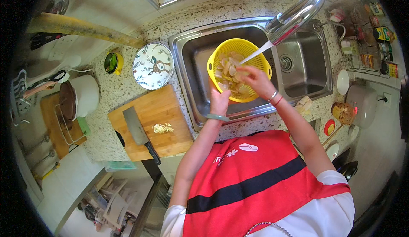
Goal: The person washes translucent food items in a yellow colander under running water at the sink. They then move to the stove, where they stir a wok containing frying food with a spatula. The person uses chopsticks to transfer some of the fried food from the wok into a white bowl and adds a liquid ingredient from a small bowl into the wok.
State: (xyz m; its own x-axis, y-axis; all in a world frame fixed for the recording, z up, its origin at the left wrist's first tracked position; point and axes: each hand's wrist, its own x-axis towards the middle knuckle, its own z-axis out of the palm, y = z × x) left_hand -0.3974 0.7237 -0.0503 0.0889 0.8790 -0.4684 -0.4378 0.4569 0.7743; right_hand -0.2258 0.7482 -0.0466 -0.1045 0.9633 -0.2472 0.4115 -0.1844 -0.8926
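Note:
A yellow plastic colander [260, 62] is in the large basin of the steel sink [194, 58]. Pale thin slices [228, 73] lie in it, wet and overlapping. From the tap [294, 21] a stream of water falls onto them. My left hand [219, 99] grips the near left rim of the colander, the thumb over the edge and the other fingers mostly hidden below. My right hand [255, 81] reaches in over the near right rim, its fingers curled on some of the slices under the stream.
Left of the sink, a wooden cutting board [177, 105] bears a cleaver [138, 128] and chopped pale bits [163, 128]. Behind it are a patterned round plate [153, 66] and a yellow cup [113, 63]. A rack of jars [375, 45] stands at right, beyond the small basin [304, 62].

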